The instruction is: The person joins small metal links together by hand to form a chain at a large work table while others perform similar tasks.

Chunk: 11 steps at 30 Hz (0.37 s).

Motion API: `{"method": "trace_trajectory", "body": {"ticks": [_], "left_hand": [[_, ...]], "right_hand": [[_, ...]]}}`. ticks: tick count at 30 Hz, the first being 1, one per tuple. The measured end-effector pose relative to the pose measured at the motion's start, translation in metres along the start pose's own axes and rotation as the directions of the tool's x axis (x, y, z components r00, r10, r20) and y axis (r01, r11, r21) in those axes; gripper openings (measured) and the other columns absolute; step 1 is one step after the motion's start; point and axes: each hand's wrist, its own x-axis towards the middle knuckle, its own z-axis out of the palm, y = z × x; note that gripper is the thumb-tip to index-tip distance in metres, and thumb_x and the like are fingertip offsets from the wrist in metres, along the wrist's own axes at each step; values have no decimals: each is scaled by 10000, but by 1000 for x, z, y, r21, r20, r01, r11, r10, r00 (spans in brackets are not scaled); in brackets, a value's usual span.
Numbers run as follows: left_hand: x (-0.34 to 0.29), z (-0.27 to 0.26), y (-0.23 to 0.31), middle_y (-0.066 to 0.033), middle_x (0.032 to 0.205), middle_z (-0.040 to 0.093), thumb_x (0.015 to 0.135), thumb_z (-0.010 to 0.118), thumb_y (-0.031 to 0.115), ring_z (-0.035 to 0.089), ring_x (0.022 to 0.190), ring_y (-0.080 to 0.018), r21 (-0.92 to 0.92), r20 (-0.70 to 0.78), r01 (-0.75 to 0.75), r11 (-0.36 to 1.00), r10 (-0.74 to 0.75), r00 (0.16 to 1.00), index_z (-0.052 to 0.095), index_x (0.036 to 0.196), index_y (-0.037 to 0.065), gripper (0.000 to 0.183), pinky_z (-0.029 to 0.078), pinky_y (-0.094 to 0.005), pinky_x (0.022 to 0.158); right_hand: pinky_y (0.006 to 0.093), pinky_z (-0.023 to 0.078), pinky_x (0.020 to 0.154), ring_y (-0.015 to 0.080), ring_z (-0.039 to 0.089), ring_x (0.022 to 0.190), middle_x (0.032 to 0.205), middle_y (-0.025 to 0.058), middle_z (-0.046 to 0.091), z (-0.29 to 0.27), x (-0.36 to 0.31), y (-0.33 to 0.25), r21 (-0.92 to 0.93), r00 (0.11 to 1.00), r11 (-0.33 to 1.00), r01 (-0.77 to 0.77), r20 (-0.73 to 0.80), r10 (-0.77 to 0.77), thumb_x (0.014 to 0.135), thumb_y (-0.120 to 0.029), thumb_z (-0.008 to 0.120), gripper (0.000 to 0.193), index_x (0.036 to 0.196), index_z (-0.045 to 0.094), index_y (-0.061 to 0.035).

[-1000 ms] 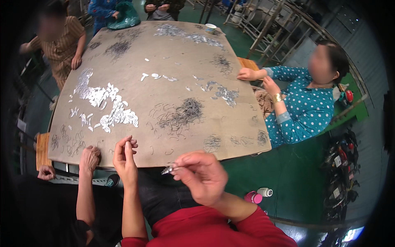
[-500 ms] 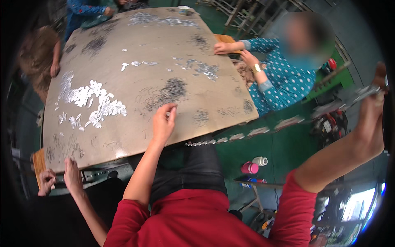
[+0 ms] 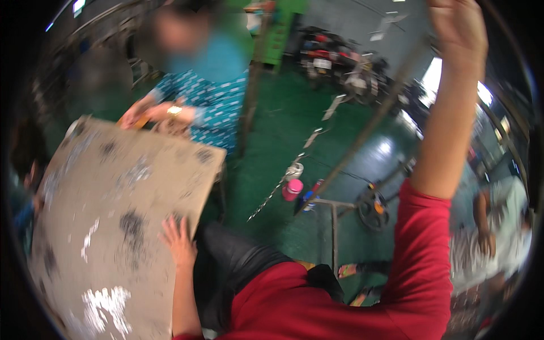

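My left hand lies with fingers spread at the right edge of the brown tabletop, beside a pile of small dark wire pieces. High at the upper right, my right hand is raised, its fingertips cut off by the picture edge. A long chain of flat shiny pieces hangs in the air, rising toward that hand and leaving the frame at the top. Its lower end dangles over the green floor beyond the table. Bright flat silvery pieces are heaped on the near part of the table.
A person in a teal patterned top sits at the table's far side. On the floor stand a pink container and a white one. A metal frame is close on my right. Motorbikes are parked behind; another person is at right.
My view has swung to the right. The right hand has risen with the chain, pulling it steeper. The left hand has gone from a loose curl to spread fingers by the table edge.
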Motion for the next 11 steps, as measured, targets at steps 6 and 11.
{"method": "trace_trajectory", "body": {"ticks": [6,11], "left_hand": [[-12,1,1,-146,1486,104,629,773,149,36,1376,-367,52,-6,-24,998,24,1000,238,1395,170,935,39,-613,1062],[-11,4,6,-138,1494,82,653,777,233,30,1375,-370,115,101,91,989,-103,990,212,1411,190,947,18,-619,1058]], "right_hand": [[217,500,637,116,597,700,847,69,611,-65,-93,-33,-307,918,920,-245,-378,118,813,-82,620,337,1107,528,54],[266,524,634,172,605,741,939,123,594,-130,-161,-64,-364,777,842,-398,-622,99,824,-80,623,352,1141,523,35]]}}
